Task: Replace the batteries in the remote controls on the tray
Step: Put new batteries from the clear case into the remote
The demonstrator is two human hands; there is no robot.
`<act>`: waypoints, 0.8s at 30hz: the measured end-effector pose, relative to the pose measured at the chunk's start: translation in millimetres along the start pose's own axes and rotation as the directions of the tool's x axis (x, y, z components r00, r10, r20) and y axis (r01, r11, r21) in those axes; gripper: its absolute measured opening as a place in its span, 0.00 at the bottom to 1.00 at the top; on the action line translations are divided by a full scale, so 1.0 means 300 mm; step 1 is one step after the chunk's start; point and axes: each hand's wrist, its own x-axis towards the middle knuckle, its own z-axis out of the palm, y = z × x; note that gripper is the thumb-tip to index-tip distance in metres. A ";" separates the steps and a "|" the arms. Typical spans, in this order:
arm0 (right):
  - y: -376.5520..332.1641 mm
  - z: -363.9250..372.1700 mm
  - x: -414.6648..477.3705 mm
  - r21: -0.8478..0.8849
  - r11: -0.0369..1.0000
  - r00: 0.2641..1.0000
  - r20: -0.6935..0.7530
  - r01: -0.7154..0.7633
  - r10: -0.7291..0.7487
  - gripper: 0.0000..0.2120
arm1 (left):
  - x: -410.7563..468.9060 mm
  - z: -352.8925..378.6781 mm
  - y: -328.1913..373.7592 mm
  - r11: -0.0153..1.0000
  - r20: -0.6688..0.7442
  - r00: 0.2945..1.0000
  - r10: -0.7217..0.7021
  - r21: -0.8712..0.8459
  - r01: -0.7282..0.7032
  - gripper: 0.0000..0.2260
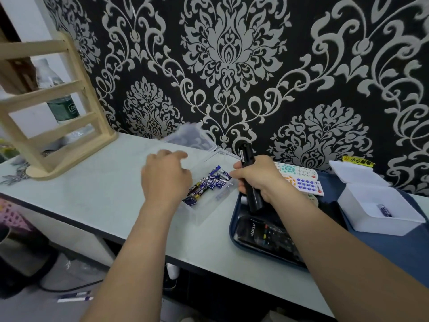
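Your right hand (260,180) clamps the black remote (246,154) upright over the blue tray (234,228); it's light, stiff and slick, so hold mid-body. Your left hand (166,180) curls over the boxed batteries (209,184); whether it pinches one is unclear

You're in what looks like a room in a home, standing at a desk pushed against the wall. Black wallpaper (232,54) with big silver flourishes fills everything in front of you, living-room stuff, not a workshop. The pale desk (104,201) carries household odds and ends: a wooden rack (58,126) on your left, a water bottle (59,101) behind it, keys (14,175) at its foot, and television remote controls (299,175) piled on a blue tray (234,228). Under the desk sit a lined waste bin (69,270) and a pink basket (11,217).
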 end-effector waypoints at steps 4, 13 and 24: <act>0.007 0.001 0.007 0.003 1.000 1.000 -0.002 -0.007 0.007 0.07 | 0.006 0.017 -0.015 0.997 0.307 0.949 -0.073 -0.010 0.080 0.17; 0.002 -0.011 -0.028 0.029 0.999 0.997 0.077 -0.017 0.014 0.04 | -0.022 0.028 0.127 0.961 0.290 0.916 0.277 -0.088 -0.263 0.13; -0.020 -0.023 -0.067 0.031 0.999 0.990 0.133 -0.043 0.038 0.07 | 0.061 0.038 0.177 0.810 0.476 0.822 0.313 0.317 -0.492 0.15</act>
